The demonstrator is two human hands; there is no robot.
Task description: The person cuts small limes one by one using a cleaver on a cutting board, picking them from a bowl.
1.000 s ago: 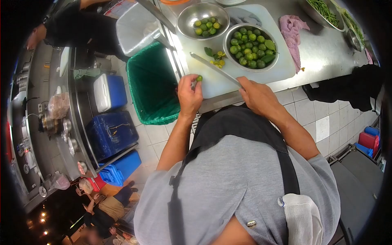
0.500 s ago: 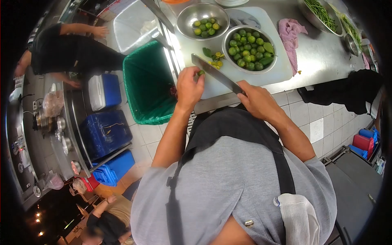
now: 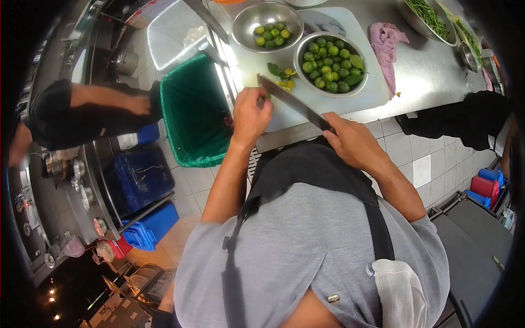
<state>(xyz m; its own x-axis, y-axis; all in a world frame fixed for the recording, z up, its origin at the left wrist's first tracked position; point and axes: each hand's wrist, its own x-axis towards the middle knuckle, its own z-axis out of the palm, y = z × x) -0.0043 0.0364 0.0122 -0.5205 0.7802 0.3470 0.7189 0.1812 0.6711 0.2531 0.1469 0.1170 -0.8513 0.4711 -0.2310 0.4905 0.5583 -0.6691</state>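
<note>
My left hand [image 3: 252, 116] is closed at the front edge of the white cutting board [image 3: 361, 101], pinching a small green lime [image 3: 266, 97] mostly hidden by the fingers. In my right hand [image 3: 353, 141] is the handle of a long knife [image 3: 292, 102]; its blade slants up and left across the board, close to my left fingers. Just beyond the blade lie yellow-green scraps [image 3: 286, 83] and a green leaf [image 3: 273, 69]. A steel bowl full of whole limes [image 3: 296, 66] stands behind the knife. Farther left, another steel bowl [image 3: 240, 27] holds several limes.
A green-lined bin [image 3: 183, 153] stands left of the counter. On the right are a pink cloth [image 3: 385, 46] and a bowl of green beans [image 3: 425, 22]. A person in dark clothes [image 3: 82, 117] is at the left; another's black apron [image 3: 459, 121] shows at the right.
The person at the left has moved closer to the bin, an arm now lower in view. A person at bottom left has mostly left view. My hands keep nearly the same pose.
</note>
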